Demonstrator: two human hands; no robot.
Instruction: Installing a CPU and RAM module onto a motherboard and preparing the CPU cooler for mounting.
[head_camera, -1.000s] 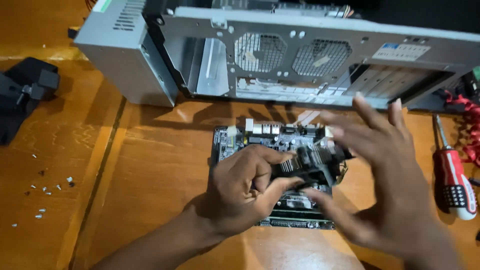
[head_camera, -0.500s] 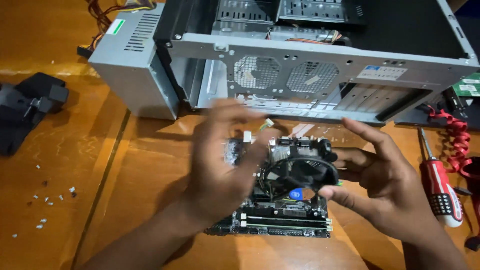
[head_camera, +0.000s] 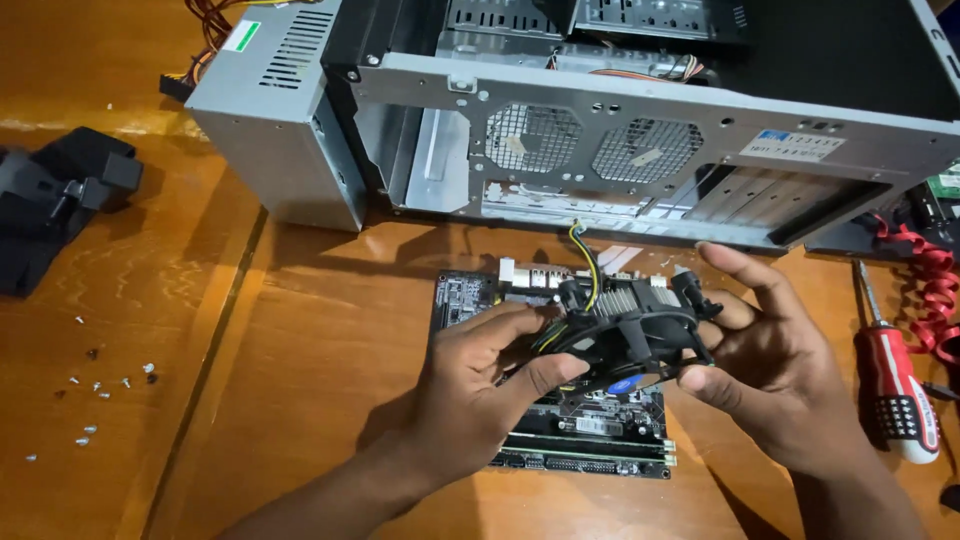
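A black cooler fan with a finned metal heatsink (head_camera: 628, 322) is lifted and tilted above a dark motherboard (head_camera: 590, 440) that lies flat on the wooden table. My left hand (head_camera: 478, 388) grips the fan's left rim with thumb and fingers. My right hand (head_camera: 772, 360) holds its right side, index finger stretched over the top. A thin yellow and black wire (head_camera: 588, 262) rises from the fan. A blue patch on the board shows under the fan.
An open grey computer case (head_camera: 560, 110) lies on its side behind the board. A red-handled screwdriver (head_camera: 897, 390) and a red coiled cable (head_camera: 925, 285) lie at the right. Several small screws (head_camera: 95, 385) and a black part (head_camera: 55, 200) are at the left.
My left hand has come back down onto the fan's left rim. The fan has tipped up, showing its heatsink. The view has shifted, so the case looks farther up.
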